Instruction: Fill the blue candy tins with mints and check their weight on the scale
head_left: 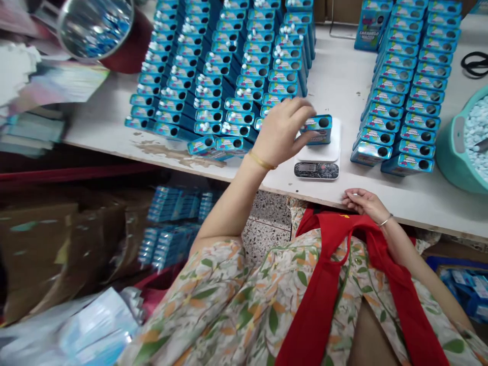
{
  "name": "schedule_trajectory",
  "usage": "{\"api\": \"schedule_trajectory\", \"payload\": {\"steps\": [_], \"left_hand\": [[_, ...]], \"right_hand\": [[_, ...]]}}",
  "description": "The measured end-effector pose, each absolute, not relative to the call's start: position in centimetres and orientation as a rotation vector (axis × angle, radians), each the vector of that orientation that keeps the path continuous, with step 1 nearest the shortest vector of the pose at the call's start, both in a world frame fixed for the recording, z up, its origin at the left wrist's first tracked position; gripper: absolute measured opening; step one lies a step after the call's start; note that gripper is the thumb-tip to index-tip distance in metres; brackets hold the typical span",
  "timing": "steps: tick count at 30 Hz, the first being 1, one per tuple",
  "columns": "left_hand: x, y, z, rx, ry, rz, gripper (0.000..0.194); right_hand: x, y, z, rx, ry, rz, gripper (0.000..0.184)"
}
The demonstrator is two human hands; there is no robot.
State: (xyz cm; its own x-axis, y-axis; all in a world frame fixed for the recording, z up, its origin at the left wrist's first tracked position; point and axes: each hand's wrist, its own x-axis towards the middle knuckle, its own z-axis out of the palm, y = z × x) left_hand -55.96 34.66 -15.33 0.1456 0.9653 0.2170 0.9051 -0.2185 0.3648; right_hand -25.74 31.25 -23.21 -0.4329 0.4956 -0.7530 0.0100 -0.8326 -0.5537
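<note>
"Where was the blue box [321, 134]?"

"On the scale [328, 172], left hand [280, 128] at one end (I couldn't tell whether either grip was closed); right hand [365, 202] near the table's [339, 81] edge."

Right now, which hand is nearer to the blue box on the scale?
Left. The left hand is at the left end of the box; the right hand is apart from it, by the near edge of the table.

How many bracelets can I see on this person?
2: a thin gold-coloured bangle at the wrist of the left hand, and a thin silver-coloured bangle at the wrist of the right hand. The floral fabric sleeves might hide more.
</note>
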Motion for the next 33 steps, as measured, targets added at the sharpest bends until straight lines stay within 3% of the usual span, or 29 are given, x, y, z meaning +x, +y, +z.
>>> {"api": "schedule_trajectory", "payload": {"steps": [4, 9, 14, 20, 25, 33], "left_hand": [[-56.8, 29.3, -17.9, 2.067, 2.028, 0.891, 0.023], [-57.1, 24.4, -25.4, 1.732, 2.155, 1.111, 0.018], [-56.0, 22.9, -29.9, 1.508, 2.273, 1.221, 0.01], [-55.4, 23.2, -31.0, 1.611, 2.334, 1.239, 0.014], [-55.4, 23.1, -31.1, 1.659, 2.344, 1.22, 0.018], [-54.7, 23.8, -28.7, 1.628, 2.347, 1.278, 0.029]], "right_hand": [[-25.8, 31.2, -22.2, -1.51, -0.867, 2.351, 0.063], [-26.6, 31.8, -20.9, -1.51, -1.086, 2.344, 0.06], [-28.4, 34.0, -18.7, -1.39, -1.477, 2.101, 0.055], [-33.1, 39.4, -14.1, -1.16, -2.022, 1.469, 0.034], [-37.3, 43.7, -13.7, -1.03, -2.325, 1.018, 0.026], [-39.9, 46.0, -14.1, -1.039, -2.529, 0.696, 0.028]]}}
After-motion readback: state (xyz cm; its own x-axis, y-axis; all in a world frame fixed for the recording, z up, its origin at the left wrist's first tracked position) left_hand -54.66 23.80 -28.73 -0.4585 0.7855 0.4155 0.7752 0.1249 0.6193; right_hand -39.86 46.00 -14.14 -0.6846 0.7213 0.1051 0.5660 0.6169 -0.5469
